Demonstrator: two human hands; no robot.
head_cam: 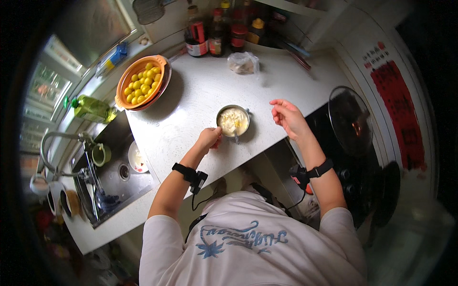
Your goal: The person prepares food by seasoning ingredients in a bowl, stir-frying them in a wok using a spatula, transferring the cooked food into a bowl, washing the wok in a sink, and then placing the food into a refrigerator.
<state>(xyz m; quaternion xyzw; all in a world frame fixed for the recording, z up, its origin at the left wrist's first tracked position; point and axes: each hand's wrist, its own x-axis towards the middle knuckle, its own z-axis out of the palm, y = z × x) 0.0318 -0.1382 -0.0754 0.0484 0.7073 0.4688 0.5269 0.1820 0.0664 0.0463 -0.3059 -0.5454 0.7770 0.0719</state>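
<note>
A round metal bowl [219, 113] stands on the white speckled countertop [179, 143] in front of me, holding a pale, creamy food with yellow bits. The handle of a metal spoon [236, 138] sticks out over its near rim. At the bowl's lower left edge is my left hand [210, 138], its fingers bent at the rim; whether they grip it is hard to tell. My right hand [287, 117] hovers to the right of the bowl, not touching it, with nothing in its loosely curled fingers.
Yellow fruits fill an orange colander [120, 91] at the back left. The sink [118, 189] holds a dish and a green cup. Sauce bottles [215, 35] and a plastic bag [244, 63] are at the back. A glass lid [350, 121] lies by the black stove at right.
</note>
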